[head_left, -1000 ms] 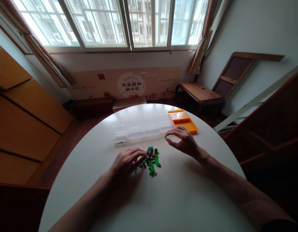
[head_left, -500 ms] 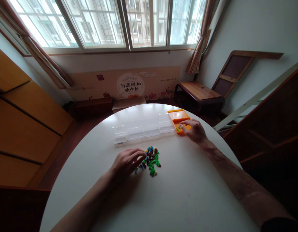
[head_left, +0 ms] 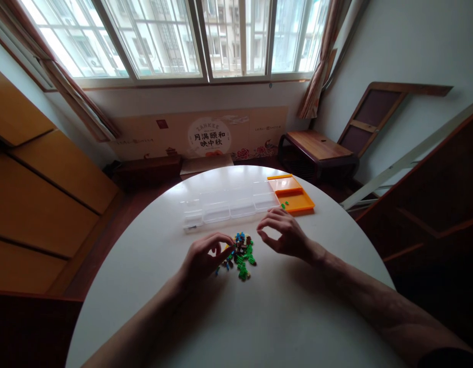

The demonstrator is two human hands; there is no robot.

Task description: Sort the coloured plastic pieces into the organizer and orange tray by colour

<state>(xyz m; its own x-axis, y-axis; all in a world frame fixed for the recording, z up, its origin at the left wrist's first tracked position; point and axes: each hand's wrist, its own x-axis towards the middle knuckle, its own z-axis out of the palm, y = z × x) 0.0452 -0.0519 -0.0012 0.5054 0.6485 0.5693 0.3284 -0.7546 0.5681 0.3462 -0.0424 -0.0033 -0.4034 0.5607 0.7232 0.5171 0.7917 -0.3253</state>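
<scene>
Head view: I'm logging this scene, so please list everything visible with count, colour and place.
Table: one, white, round, foreground.
Small bricks: a pile, mostly green with blue and brown, table middle.
Clear organiser: one, transparent, behind the pile.
Orange tray: one, right of the organiser, a few green bits at its near-left corner.
Wooden bench: one, brown, by the right wall.
Left hand: fingertips at the pile's left edge.
Right hand: above the table, right of the pile, fingers curled, nothing visible in it.

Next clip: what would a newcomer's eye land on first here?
A small heap of colourful bricks sits mid-table on the round white table, with the left hand and right hand flanking it. Behind it lie a clear compartment box and an orange tray holding a few green pieces.
</scene>
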